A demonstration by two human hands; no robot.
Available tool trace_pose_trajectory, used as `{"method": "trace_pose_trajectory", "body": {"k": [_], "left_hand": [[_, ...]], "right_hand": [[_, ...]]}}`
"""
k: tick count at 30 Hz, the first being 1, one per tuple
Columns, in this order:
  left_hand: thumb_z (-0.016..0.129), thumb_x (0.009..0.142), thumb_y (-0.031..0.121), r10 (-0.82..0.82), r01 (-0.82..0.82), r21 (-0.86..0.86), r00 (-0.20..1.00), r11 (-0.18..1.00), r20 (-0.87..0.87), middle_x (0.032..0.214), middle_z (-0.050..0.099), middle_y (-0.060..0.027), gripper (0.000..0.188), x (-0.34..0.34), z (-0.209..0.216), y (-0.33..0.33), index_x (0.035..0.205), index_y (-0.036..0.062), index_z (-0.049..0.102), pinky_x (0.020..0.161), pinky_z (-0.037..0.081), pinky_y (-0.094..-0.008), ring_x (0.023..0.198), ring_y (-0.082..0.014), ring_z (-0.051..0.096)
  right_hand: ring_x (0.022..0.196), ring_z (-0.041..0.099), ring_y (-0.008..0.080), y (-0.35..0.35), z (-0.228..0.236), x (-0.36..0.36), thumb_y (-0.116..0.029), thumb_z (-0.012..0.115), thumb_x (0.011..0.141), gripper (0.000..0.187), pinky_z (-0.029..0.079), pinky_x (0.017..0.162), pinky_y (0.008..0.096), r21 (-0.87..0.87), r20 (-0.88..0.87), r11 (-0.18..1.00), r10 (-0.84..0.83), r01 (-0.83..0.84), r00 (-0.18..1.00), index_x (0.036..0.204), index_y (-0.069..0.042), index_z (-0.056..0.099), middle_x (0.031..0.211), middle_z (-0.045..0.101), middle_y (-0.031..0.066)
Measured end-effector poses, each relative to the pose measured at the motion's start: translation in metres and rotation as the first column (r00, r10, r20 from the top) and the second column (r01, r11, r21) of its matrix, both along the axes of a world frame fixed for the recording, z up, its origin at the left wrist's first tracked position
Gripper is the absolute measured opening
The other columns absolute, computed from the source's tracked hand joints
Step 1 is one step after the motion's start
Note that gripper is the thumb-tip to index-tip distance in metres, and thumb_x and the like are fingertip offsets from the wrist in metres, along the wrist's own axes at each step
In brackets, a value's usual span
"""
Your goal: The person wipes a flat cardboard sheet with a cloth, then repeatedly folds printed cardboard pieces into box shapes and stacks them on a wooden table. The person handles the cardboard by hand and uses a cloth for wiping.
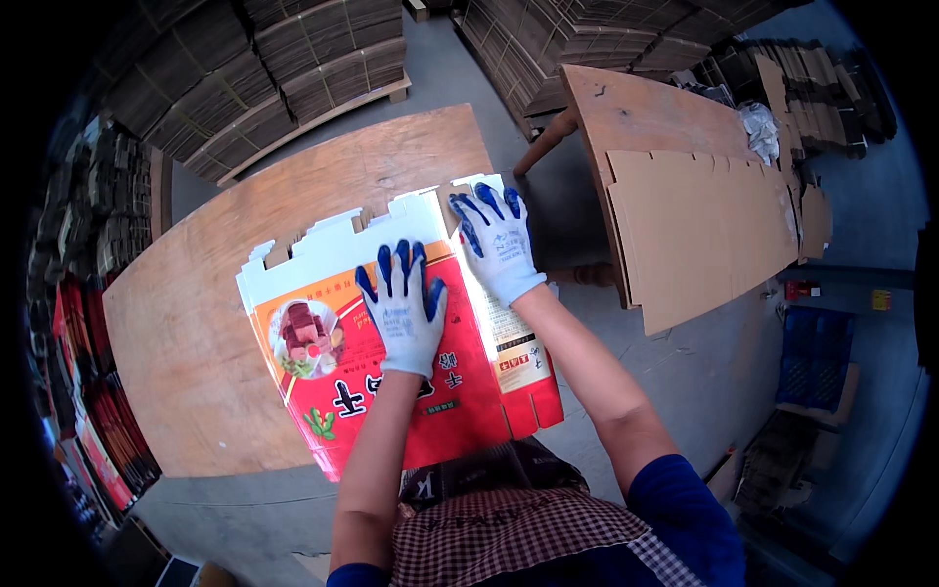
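Note:
A flat, die-cut cardboard box blank (469, 411), printed red and orange with a food picture, lies on the wooden table and reaches over its near edge. White notched flaps (337, 245) run along its far side, with small brown cardboard bits in some notches. My left hand (403, 318), in a white glove with blue fingertips, lies flat on the printed face with fingers spread. In a matching glove, my right hand (504, 245) rests at the blank's far right corner, fingers stretched out beside a brown cardboard piece (450, 199). Whatever is under its fingers is hidden.
The wooden table (196, 323) extends left and beyond the blank. A second table (655, 112) at the right holds a large brown cardboard sheet (699, 220). Strapped cardboard stacks (254, 83) stand behind on pallets. More stacked cardboard (108, 205) lines the left side. A blue crate (814, 357) sits far right.

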State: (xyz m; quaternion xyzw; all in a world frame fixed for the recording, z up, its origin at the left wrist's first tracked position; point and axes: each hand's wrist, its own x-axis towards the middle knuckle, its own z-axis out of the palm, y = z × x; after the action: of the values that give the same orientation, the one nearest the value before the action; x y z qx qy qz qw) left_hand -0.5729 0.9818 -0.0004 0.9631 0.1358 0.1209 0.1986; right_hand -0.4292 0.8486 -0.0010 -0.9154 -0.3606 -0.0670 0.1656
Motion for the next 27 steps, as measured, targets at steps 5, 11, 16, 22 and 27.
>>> {"method": "trace_pose_trajectory", "body": {"k": [5, 11, 16, 22, 27], "left_hand": [[0.066, 0.092, 0.026, 0.02, -0.024, 0.049, 0.997, 0.999, 0.072, 0.154, 0.045, -0.0112, 0.055, 0.055, -0.015, 0.029, 0.144, 0.0125, 0.052, 0.123, 0.011, -0.0574, 0.148, -0.0325, 0.033], [0.066, 0.091, 0.033, -0.057, 0.057, 0.003, 0.998, 0.998, 0.012, 0.143, 0.054, -0.0082, 0.056, 0.098, -0.015, 0.038, 0.144, 0.021, 0.054, 0.123, 0.011, -0.0554, 0.14, -0.0285, 0.042], [0.07, 0.088, 0.047, -0.061, 0.058, -0.041, 0.996, 0.997, -0.058, 0.128, 0.06, -0.007, 0.057, 0.105, -0.003, 0.039, 0.138, 0.0206, 0.061, 0.122, 0.012, -0.0547, 0.128, -0.0251, 0.05], [0.074, 0.083, 0.038, -0.022, 0.012, -0.133, 0.997, 0.991, -0.076, 0.12, 0.061, -0.0093, 0.052, 0.108, 0.004, 0.034, 0.13, 0.018, 0.066, 0.109, 0.032, -0.0479, 0.118, -0.0297, 0.052], [0.074, 0.081, 0.032, 0.0, -0.003, -0.124, 1.0, 0.992, -0.023, 0.119, 0.061, -0.011, 0.047, 0.113, -0.003, 0.028, 0.125, 0.0162, 0.069, 0.104, 0.036, -0.0472, 0.115, -0.0312, 0.054]], "right_hand": [[0.137, 0.047, 0.0261, 0.006, 0.0, -0.001, -0.015, 0.06, 0.092, 0.039, 0.021, 0.119, 0.0563, 0.006, -0.027, 1.0, 0.011, -0.01, 1.0, 0.131, -0.014, 0.063, 0.133, 0.061, 0.0084], [0.133, 0.051, 0.0262, 0.004, -0.002, 0.002, -0.014, 0.059, 0.092, 0.038, 0.024, 0.12, 0.0537, 0.042, -0.071, 0.998, 0.057, -0.054, 0.996, 0.13, -0.012, 0.064, 0.129, 0.064, 0.0099], [0.126, 0.056, 0.0276, 0.005, 0.002, 0.005, -0.009, 0.06, 0.088, 0.039, 0.028, 0.118, 0.0511, 0.136, -0.123, 0.989, 0.066, -0.049, 0.99, 0.127, -0.01, 0.064, 0.122, 0.066, 0.0129], [0.128, 0.055, 0.0278, 0.006, 0.01, 0.005, -0.009, 0.061, 0.088, 0.044, 0.027, 0.118, 0.0514, 0.125, -0.065, 0.991, 0.057, -0.049, 0.996, 0.133, -0.009, 0.062, 0.123, 0.066, 0.0134], [0.125, 0.056, 0.0275, -0.001, 0.006, 0.013, -0.009, 0.061, 0.088, 0.042, 0.026, 0.119, 0.052, 0.087, -0.1, 0.991, 0.108, -0.099, 0.989, 0.13, -0.009, 0.064, 0.122, 0.066, 0.0133]]}}
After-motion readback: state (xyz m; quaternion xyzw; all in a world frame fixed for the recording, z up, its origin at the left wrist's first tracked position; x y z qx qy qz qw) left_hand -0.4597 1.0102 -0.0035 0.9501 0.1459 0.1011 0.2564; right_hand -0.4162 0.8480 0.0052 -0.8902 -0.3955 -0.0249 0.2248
